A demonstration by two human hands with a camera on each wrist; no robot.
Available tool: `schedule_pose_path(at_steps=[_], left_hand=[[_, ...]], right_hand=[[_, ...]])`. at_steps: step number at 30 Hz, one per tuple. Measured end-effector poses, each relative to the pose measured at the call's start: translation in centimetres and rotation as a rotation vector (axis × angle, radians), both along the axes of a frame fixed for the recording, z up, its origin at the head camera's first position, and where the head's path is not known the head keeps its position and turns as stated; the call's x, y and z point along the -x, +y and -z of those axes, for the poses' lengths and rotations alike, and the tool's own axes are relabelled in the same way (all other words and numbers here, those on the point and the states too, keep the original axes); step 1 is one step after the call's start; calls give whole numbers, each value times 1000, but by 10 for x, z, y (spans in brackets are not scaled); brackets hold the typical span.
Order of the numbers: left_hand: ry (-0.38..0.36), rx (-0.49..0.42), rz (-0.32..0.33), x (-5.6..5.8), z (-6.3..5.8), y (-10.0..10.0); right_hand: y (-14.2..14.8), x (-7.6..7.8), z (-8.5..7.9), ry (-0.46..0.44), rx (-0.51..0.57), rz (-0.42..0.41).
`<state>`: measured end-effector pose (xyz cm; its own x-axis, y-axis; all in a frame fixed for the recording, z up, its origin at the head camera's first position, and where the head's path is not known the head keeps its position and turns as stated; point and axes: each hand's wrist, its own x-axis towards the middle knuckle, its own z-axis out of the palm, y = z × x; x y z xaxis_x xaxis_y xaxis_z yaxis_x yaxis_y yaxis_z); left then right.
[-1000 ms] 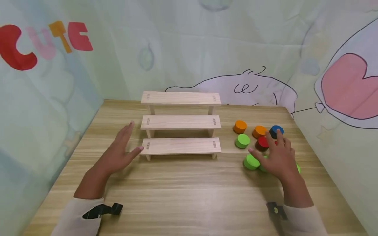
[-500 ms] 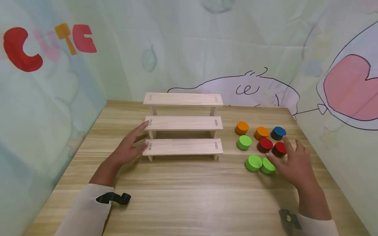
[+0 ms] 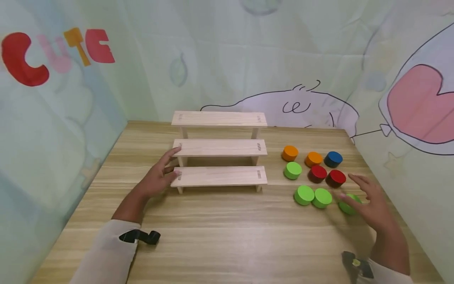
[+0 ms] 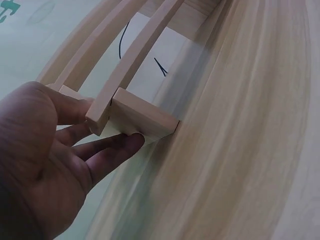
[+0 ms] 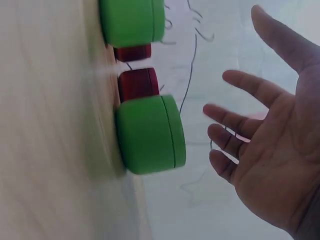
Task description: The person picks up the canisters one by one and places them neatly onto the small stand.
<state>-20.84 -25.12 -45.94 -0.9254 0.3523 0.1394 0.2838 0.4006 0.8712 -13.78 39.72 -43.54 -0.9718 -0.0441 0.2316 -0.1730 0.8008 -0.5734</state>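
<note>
At the left end of a three-tier wooden stand (image 3: 220, 176), my left hand (image 3: 156, 179) holds on. Its thumb lies at the end of the lowest shelf and the index fingertip reaches the middle shelf. In the left wrist view, lower fingers (image 4: 112, 152) curl below the shelf end, against the outer face of its leg (image 4: 142, 117). My right hand (image 3: 372, 205) hovers with spread, relaxed fingers over a green round block (image 3: 349, 205) at the far right. The right wrist view shows a gap between these fingers and the green block, and nothing in the palm.
Right of the stand are two more green blocks (image 3: 304, 195) in front and another green block (image 3: 292, 170) behind. Two red blocks (image 3: 317, 174), two orange blocks (image 3: 290, 153) and a blue block (image 3: 333, 159) lie farther back. Printed cloth walls (image 3: 227, 59) enclose the wooden table (image 3: 220, 236).
My left hand has come in from the left and taken hold of the stand's end. My right hand has drawn back rightward and toward me, uncovering the red and green blocks.
</note>
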Motion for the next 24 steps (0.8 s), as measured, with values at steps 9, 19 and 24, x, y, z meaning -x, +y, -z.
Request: schedule_pose_path(at_steps=[9,19,24], left_hand=[[38,-7,4,1,4,1],[31,-7,1,0,4,1],[27,-1,2,-1,5,1]], right_hand=[[16,-8,9,16,-36,43],[21,-9,9,-212,-8,78],[25,-8,10,-226,-32,85]])
